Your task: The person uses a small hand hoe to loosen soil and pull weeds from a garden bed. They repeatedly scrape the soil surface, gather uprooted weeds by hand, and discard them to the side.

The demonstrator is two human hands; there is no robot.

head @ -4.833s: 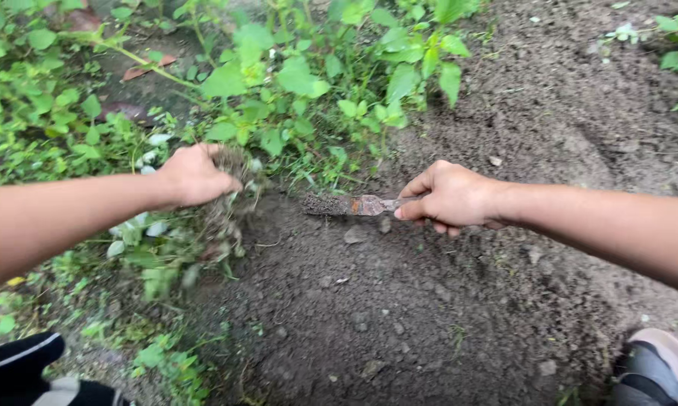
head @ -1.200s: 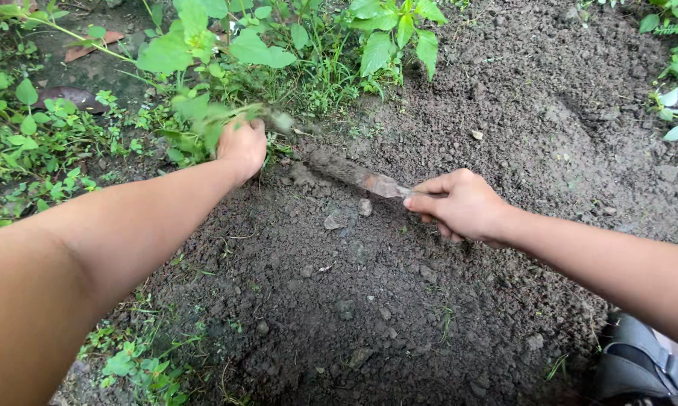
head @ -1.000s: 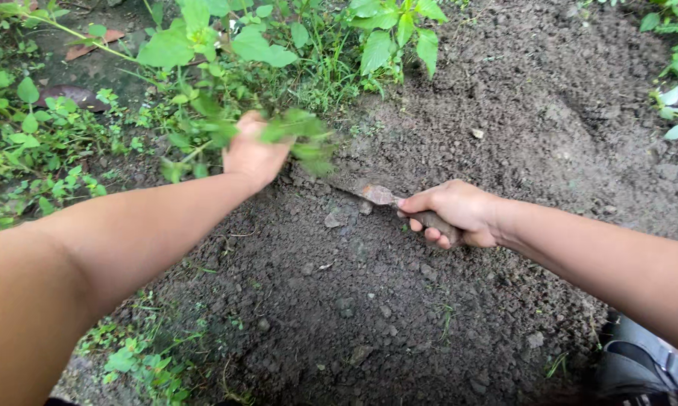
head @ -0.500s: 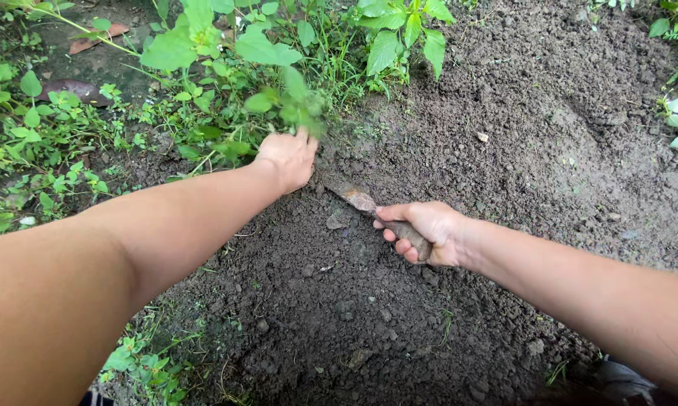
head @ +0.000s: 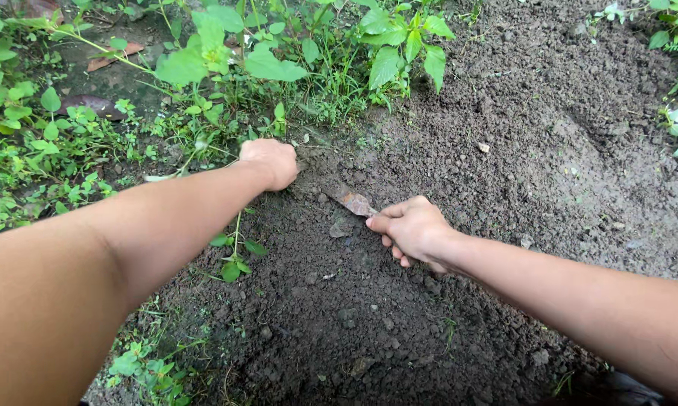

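Near edge: both forearms are coming in from the bottom corners over dark loose soil (head: 369, 331). A small green sprig (head: 233, 259) is lying on the soil just under the left forearm, and a low patch of weeds (head: 139, 368) is sitting at the bottom left.

Right hand (head: 412, 229) is closing tight around the handle of a digging tool, fingers curled under, knuckles up. Handle is fully hidden inside the fist. Only the rusty blade (head: 356, 204) is showing, poking out past the thumb side. Long axis is running from lower right to upper left; the tip is pointing up-left toward the left hand and looks to be going into the soil there, low and nearly flat to the ground. A pale stone (head: 339, 228) is lying just beside the blade, on the near side.

Left hand (head: 269, 162) is sitting further out, at the line where bare soil meets the greenery. It is curled into a loose fist, back of the hand toward the camera, pressing down at the base of the plants. Cannot tell whether it is gripping stems; the palm side is hidden. Hand and blade tip are near, not touching.

Far: broad-leaved plants (head: 271, 64) and grass are filling the top left. A raised mound of crumbly earth (head: 549, 98) is taking up the top right.
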